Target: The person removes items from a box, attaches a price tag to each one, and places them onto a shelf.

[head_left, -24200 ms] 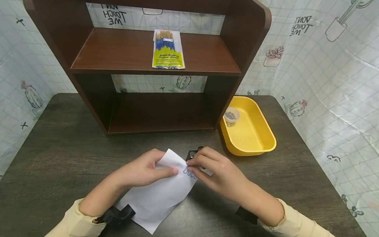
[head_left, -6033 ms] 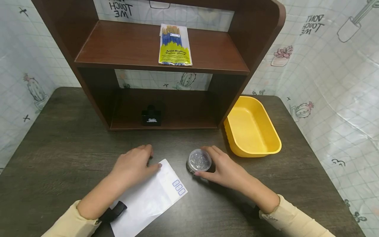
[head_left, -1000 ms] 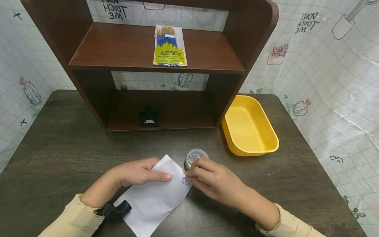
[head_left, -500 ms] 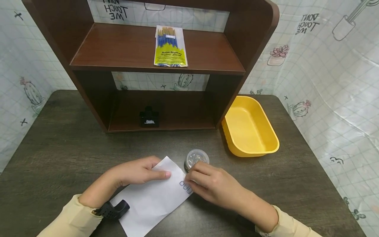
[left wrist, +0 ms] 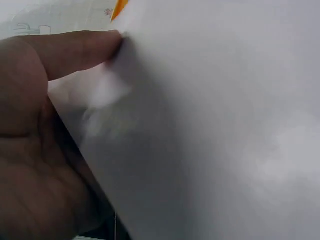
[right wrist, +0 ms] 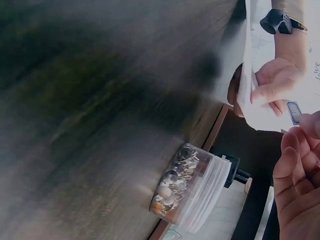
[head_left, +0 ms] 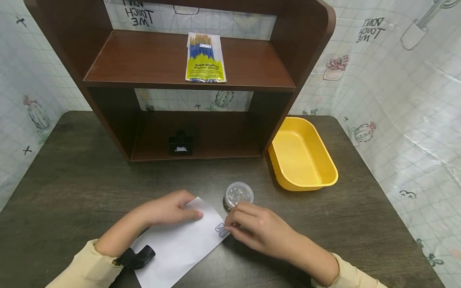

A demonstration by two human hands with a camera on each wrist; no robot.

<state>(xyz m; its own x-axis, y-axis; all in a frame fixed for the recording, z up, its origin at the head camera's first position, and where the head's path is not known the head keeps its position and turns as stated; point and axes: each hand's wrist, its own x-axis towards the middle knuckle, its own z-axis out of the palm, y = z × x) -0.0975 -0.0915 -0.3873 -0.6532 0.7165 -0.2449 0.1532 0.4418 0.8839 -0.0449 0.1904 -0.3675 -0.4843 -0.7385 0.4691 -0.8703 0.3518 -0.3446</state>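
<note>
My left hand (head_left: 171, 210) holds a white envelope (head_left: 180, 248) near its far corner, thumb on top and fingers underneath. Blue outlined boxes (head_left: 221, 230) are printed by its right corner. There my right hand (head_left: 261, 230) has its thumb and fingertips together at the envelope's edge, pinching the corner. In the left wrist view the envelope (left wrist: 240, 120) fills most of the frame, its edge slanting past the left palm (left wrist: 35, 165). Just beyond the right hand stands a clear lidded tub (head_left: 238, 193); the right wrist view shows silver round-headed thumbtacks (right wrist: 175, 180) in it.
A dark brown shelf unit (head_left: 189, 84) stands at the back. Its upper shelf bears a packet of artist brushes (head_left: 205, 60); a small black bottle-shaped item (head_left: 181, 144) sits on the lower one. Right of it is a yellow bin (head_left: 304, 156).
Over the last second the envelope's right corner has lowered, with the right hand moving down. Since the oldest frame, the black item has gone to the lower shelf and the tub from the bin onto the table.
</note>
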